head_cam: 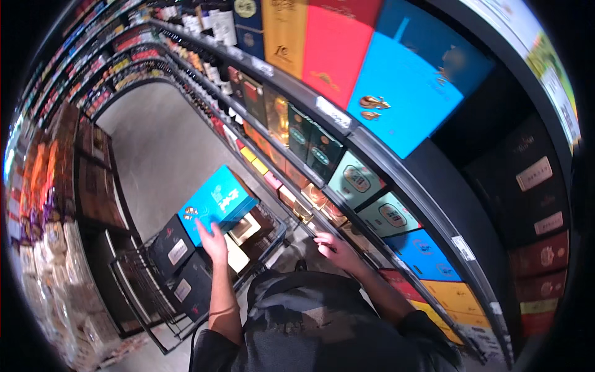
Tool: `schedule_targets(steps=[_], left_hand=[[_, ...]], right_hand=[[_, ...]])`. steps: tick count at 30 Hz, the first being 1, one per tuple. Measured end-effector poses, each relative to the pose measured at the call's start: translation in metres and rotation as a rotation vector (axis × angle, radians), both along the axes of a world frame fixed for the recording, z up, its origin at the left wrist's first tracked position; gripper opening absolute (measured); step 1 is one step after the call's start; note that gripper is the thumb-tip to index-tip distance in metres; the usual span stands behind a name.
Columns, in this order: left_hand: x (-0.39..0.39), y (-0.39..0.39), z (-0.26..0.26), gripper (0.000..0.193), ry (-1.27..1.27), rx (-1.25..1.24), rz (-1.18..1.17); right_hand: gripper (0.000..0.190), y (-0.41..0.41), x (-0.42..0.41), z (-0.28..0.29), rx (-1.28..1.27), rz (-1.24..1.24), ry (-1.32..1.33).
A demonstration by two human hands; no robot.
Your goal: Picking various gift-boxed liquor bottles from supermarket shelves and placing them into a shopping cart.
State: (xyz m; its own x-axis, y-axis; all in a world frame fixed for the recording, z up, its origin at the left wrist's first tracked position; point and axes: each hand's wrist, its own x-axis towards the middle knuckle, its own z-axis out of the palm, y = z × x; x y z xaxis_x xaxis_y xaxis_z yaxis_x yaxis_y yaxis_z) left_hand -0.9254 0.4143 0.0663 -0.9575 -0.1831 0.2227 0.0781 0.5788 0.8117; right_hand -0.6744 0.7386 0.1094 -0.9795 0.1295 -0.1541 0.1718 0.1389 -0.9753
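Note:
My left hand (214,242) is over a shopping cart (148,297), fingers spread at the near edge of a bright blue gift box (218,197); whether they touch it I cannot tell. That box lies on other boxes in the cart. Two black boxes with pale labels, an upper one (173,249) and a lower one (189,288), sit to its left. A cream box (237,255) is partly hidden below it. In front of the shelf hangs my right hand (332,246), fingers loosely curled, with nothing seen in it. A similar large blue box (399,93) stands upright on the shelf.
Along the right runs a long store shelf (386,162) packed with boxed goods, including a red box (337,51) and pale green boxes (355,179). Wrapped packages (65,260) are stacked at the left. Grey floor (153,116) stretches ahead between the displays.

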Motion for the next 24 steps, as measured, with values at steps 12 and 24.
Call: schedule_targets(steps=[12,24], left_hand=[[0.007,0.285,0.297,0.041,0.106,0.662,-1.069],[-0.015,0.359,0.321,0.055,0.139,0.569,-1.068]], right_hand=[[0.063,0.091,-0.004,0.292,0.593,-0.858,0.768],[0.113,0.178,-0.062,0.326,0.502,-0.799,0.385]])
